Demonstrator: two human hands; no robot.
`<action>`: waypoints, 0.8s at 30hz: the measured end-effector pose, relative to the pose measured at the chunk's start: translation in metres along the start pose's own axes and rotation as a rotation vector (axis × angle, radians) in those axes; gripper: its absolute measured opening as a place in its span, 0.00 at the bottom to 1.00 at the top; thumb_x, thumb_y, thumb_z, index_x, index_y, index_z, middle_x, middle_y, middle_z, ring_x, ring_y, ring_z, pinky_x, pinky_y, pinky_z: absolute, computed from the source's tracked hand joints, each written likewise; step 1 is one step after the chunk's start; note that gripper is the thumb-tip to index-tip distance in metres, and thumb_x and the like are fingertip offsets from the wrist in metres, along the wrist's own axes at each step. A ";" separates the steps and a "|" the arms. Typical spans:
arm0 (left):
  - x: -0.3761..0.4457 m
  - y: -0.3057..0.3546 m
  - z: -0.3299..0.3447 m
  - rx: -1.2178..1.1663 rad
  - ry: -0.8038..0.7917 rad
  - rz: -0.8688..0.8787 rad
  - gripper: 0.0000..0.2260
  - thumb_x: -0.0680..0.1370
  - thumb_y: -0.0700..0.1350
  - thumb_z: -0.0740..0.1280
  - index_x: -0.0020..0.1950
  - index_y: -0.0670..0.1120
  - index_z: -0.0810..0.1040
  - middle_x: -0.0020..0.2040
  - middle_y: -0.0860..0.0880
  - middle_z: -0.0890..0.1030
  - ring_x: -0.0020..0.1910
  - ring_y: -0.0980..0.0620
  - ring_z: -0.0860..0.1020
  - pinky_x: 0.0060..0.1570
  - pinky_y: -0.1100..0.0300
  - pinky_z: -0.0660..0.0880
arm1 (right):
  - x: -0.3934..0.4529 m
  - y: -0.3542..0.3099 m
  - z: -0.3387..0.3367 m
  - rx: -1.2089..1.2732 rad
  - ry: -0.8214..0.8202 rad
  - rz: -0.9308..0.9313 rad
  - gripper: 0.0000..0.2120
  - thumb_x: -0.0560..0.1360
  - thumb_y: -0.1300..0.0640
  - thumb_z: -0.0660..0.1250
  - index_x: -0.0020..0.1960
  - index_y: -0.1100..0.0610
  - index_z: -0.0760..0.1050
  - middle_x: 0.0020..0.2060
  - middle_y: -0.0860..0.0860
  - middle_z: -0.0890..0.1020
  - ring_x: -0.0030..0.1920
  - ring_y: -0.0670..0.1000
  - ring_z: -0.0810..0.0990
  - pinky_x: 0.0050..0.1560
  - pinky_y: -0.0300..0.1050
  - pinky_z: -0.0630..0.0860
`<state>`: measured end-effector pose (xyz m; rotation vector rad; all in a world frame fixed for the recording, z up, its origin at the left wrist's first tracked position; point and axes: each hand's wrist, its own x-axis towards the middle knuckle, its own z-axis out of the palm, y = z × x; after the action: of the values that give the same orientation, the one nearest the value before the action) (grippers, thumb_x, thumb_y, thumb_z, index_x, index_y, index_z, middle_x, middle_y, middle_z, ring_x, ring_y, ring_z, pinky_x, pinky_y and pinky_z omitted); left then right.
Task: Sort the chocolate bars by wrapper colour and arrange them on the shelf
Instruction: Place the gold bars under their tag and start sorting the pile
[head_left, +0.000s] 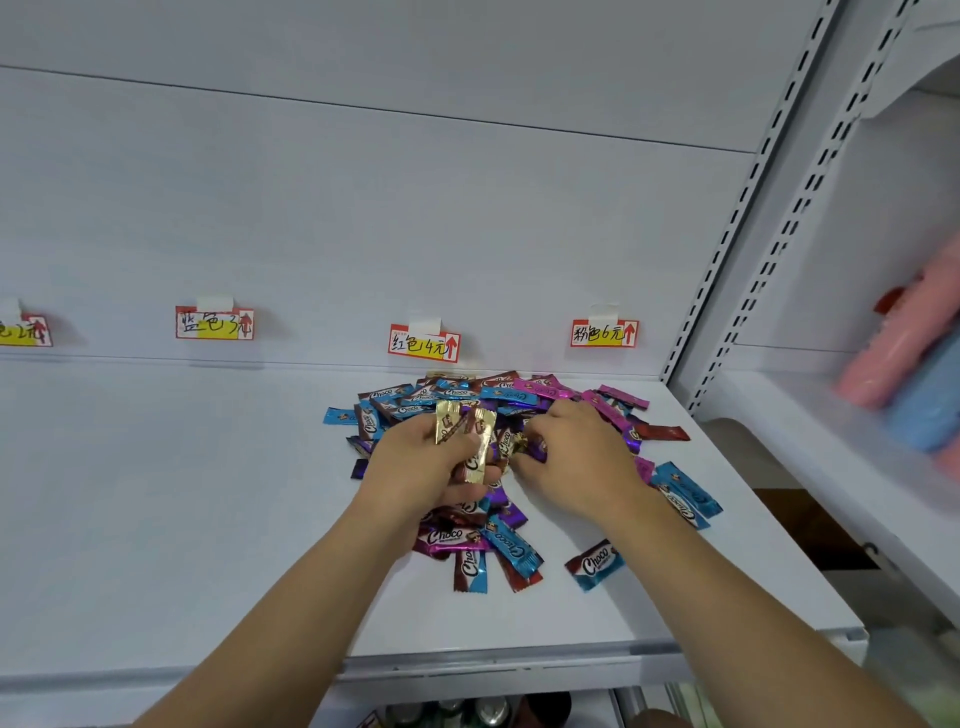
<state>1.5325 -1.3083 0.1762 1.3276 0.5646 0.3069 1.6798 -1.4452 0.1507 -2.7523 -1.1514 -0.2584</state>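
A mixed pile of chocolate bars (462, 400) in blue, pink, purple, red and brown wrappers lies on the white shelf (171, 493), right of centre. My left hand (415, 467) grips a few gold-wrapped bars (475, 436) above the pile. My right hand (576, 457) rests in the pile with its fingers pinching another gold bar (519, 444). Loose blue bars (685, 496) lie to the right, and more bars (498, 545) lie near my wrists.
Handwritten price labels are taped to the back panel: one at the far left (26, 330), a blue label (214, 323), a red label (423, 344) and a pink label (604, 332). Slotted uprights (727, 249) bound the shelf on the right; pink and blue packages (914, 364) sit beyond.
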 end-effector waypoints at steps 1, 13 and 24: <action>0.001 0.000 0.000 0.009 -0.006 0.002 0.05 0.82 0.38 0.69 0.56 0.47 0.80 0.44 0.46 0.88 0.44 0.45 0.88 0.39 0.54 0.85 | 0.003 -0.003 0.003 -0.055 0.040 0.007 0.18 0.79 0.39 0.64 0.59 0.51 0.80 0.53 0.50 0.79 0.57 0.54 0.74 0.52 0.51 0.76; 0.003 0.002 -0.013 -0.048 0.027 -0.012 0.07 0.82 0.37 0.69 0.59 0.44 0.79 0.47 0.42 0.88 0.45 0.43 0.88 0.44 0.51 0.86 | -0.012 -0.004 -0.030 0.598 0.313 0.230 0.06 0.83 0.52 0.65 0.50 0.50 0.79 0.38 0.45 0.84 0.39 0.44 0.83 0.39 0.44 0.80; -0.050 0.017 -0.076 -0.162 0.075 0.055 0.09 0.81 0.32 0.65 0.59 0.39 0.80 0.51 0.39 0.87 0.47 0.41 0.87 0.41 0.52 0.84 | -0.034 -0.093 -0.068 1.162 0.061 0.154 0.06 0.81 0.64 0.69 0.52 0.55 0.82 0.38 0.54 0.87 0.36 0.54 0.87 0.38 0.47 0.81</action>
<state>1.4508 -1.2673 0.1932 1.1796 0.5551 0.4400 1.5826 -1.4180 0.2160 -1.7490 -0.6954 0.2746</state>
